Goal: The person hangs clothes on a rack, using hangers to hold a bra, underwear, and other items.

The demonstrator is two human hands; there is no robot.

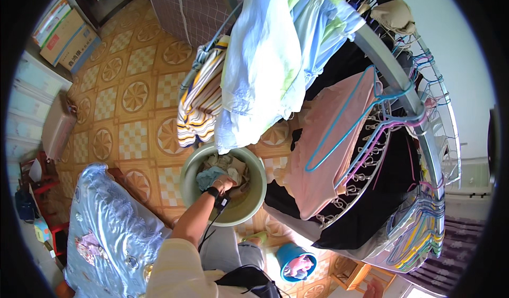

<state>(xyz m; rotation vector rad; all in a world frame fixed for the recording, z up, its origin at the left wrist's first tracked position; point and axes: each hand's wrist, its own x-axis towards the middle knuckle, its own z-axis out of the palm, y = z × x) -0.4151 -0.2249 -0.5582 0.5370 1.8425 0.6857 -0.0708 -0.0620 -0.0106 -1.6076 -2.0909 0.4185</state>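
My left hand (225,182) reaches down into a pale green basin (256,197) on the floor, its fingers closed on damp-looking clothes. A blue-grey garment (209,178) lies against the hand, with beige and grey cloth (236,165) around it. The fingertips are partly hidden in the cloth. A black band and a small dark device with a cable sit at that wrist. My right hand (374,288) shows only in part at the lower right edge, fingers stretched and apart, with nothing seen in it.
Above and right, a metal rack (392,67) carries a light blue cloth (260,59), a striped garment (204,94), a pink garment (334,139) and several hangers (419,229). A blue bucket (280,256) with pink cloth stands near my feet. A blue-covered piece of furniture (106,218) is left.
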